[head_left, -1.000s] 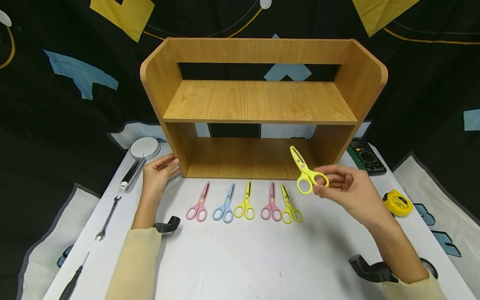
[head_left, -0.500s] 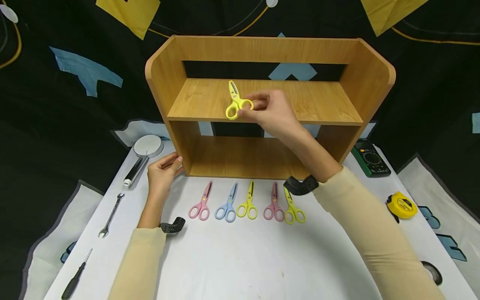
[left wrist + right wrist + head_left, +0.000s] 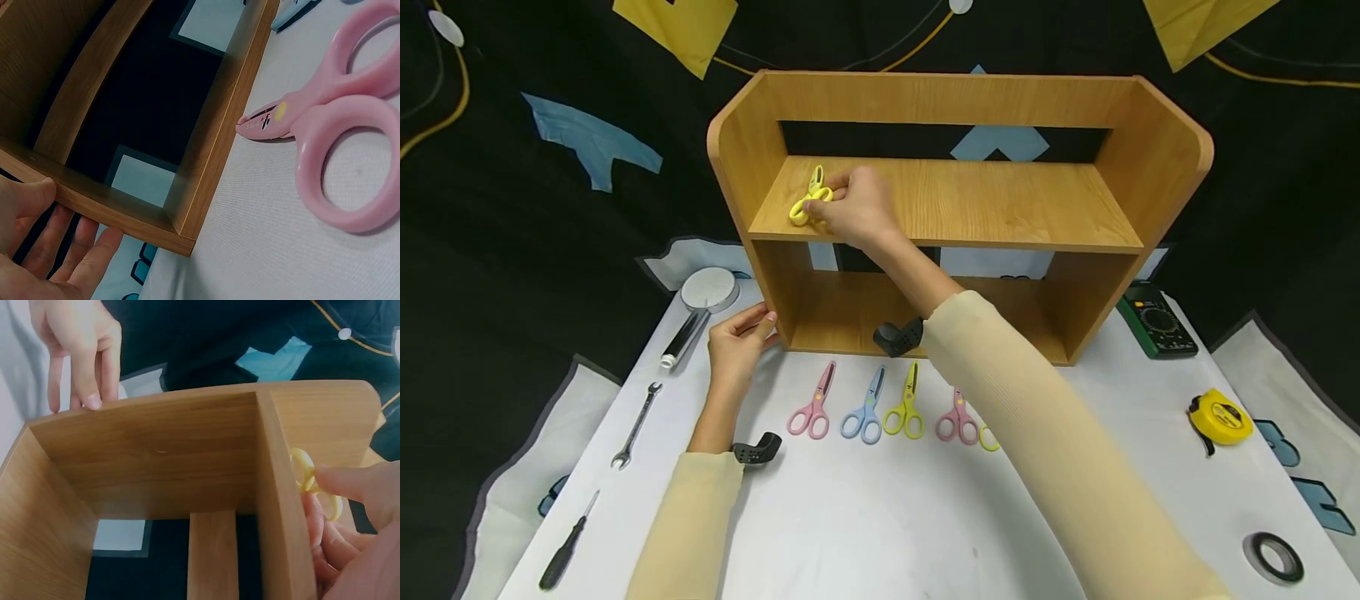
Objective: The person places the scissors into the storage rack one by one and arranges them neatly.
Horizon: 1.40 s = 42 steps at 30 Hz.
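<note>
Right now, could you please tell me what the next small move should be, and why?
I'd probably set the held yellow scissors down on the upper shelf and let go: the right grip pinches their handle at its left end, with bare shelf alongside, while the left grip touches the rack's side.

We see yel. held scissors (image 3: 815, 185), pink scissors (image 3: 306, 103) w/ yel. dot & blk. marks, lt.-blue scissors (image 3: 868, 406), brn. wood-grain shelf (image 3: 970, 204), wht. tabletop (image 3: 865, 517), beige sleeves (image 3: 681, 533), yel./blk. tape measure (image 3: 1221, 418), blk. backdrop (image 3: 550, 250) w/ yel. & blue shapes.
</note>
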### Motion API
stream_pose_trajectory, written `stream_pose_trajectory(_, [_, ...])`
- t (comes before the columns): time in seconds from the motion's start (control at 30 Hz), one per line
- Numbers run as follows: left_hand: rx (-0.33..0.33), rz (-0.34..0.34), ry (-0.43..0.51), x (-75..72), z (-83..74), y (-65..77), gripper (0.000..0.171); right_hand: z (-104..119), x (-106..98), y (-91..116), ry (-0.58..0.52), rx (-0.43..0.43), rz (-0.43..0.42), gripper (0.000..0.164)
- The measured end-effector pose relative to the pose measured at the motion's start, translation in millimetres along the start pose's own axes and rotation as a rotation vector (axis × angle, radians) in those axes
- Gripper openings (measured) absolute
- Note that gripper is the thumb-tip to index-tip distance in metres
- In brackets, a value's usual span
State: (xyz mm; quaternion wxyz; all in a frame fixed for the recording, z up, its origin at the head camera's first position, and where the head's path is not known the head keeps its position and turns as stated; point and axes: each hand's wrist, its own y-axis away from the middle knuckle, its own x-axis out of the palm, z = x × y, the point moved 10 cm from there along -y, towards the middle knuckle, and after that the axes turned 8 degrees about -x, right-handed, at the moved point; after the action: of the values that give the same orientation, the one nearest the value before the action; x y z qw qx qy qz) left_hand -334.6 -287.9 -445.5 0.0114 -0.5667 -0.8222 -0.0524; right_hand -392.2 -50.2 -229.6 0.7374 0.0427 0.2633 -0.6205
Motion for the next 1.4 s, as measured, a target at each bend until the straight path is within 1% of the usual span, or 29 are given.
stream_pose_trajectory(0.07, [-0.007, 0.000, 0.003, 1.9, 1.9, -0.2, 0.037, -0.3, 1.6, -2.3, 0.069, -0.023, -0.004, 0.043])
stream_pose_trajectory(0.17, [-0.009, -0.002, -0.001, 4.8, 3.1, -0.5, 0.036, -1.1, 3.1, -3.1, 0.198, -0.045, 0.021, 0.038])
stream_pose_trajectory(0.23, [-0.009, -0.001, -0.007, 6.6, 3.5, -0.6, 0.036, -2.0, 4.0, -2.5, 0.245, -0.051, 0.048, 0.037])
stream_pose_trajectory(0.27, [-0.008, -0.001, -0.010, 7.5, 3.3, -0.6, 0.036, -2.6, 3.9, -2.2, 0.257, -0.051, 0.061, 0.040])
stream_pose_trajectory(0.37, [-0.010, 0.002, -0.013, 9.3, 3.2, -0.3, 0.037, -3.5, 0.6, -0.1, 0.232, -0.052, 0.096, 0.050])
stream_pose_trajectory(0.43, [-0.015, 0.005, -0.003, 9.9, 3.7, 0.1, 0.037, -3.4, -6.1, 2.6, 0.203, -0.060, 0.111, 0.057])
stream_pose_trajectory(0.53, [-0.029, 0.007, 0.021, 8.7, 5.7, 0.8, 0.037, -0.9, -22.4, 11.0, 0.160, -0.097, 0.121, 0.059])
stream_pose_trajectory(0.6, [-0.039, 0.002, 0.033, 6.6, 7.4, 0.9, 0.037, 0.6, -36.3, 19.5, 0.138, -0.121, 0.117, 0.058])
stream_pose_trajectory(0.7, [-0.053, -0.011, 0.044, 2.8, 9.7, 1.4, 0.039, -0.3, -58.4, 38.0, 0.106, -0.152, 0.116, 0.056])
stream_pose_trajectory(0.8, [-0.064, -0.016, 0.047, -0.4, 10.7, 2.1, 0.040, -10.4, -81.8, 62.0, 0.097, -0.158, 0.126, 0.057])
stream_pose_trajectory(0.97, [-0.063, -0.027, 0.041, -5.8, 7.9, 5.0, 0.039, -42.5, -119.4, 107.6, 0.067, -0.150, 0.153, 0.056])
stream_pose_trajectory(1.07, [-0.061, -0.028, 0.037, -6.7, 6.5, 5.3, 0.039, -63.3, -137.0, 138.5, 0.063, -0.151, 0.159, 0.053])
stream_pose_trajectory(1.13, [-0.062, -0.025, 0.039, -6.1, 6.5, 4.5, 0.039, -78.7, -144.9, 159.8, 0.055, -0.149, 0.167, 0.052])
stream_pose_trajectory(1.23, [-0.060, -0.020, 0.035, -3.6, 6.1, 3.4, 0.040, -106.8, -152.2, 191.2, 0.045, -0.107, 0.174, 0.052])
stream_pose_trajectory(1.4, [-0.046, -0.018, 0.021, 1.5, 3.9, 1.8, 0.040, -162.5, -152.4, 236.6, 0.066, 0.037, 0.163, 0.056])
